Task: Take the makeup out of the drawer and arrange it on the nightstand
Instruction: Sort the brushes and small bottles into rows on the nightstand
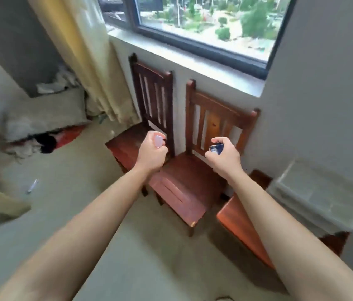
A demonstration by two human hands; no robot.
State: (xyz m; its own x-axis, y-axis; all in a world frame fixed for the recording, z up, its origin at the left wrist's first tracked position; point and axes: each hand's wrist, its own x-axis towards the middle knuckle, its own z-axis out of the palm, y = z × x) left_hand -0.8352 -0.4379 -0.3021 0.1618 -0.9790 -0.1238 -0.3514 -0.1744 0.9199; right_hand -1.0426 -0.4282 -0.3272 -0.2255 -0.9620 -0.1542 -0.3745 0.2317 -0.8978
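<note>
My left hand (152, 153) is raised in front of me, fingers curled round a small pale pink makeup item (157, 141) that pokes out above the fist. My right hand (225, 156) grips a small dark blue container with a white label (215, 148). Both hands hover above two wooden chairs. No drawer or nightstand top is plainly in view.
Two reddish-brown wooden chairs (184, 181) stand against the wall under a window (203, 25). A low wooden surface (236, 218) with clear plastic boxes (318, 192) is at the right. A yellow curtain (88, 61) hangs at the left, above clutter (45, 135) on the floor.
</note>
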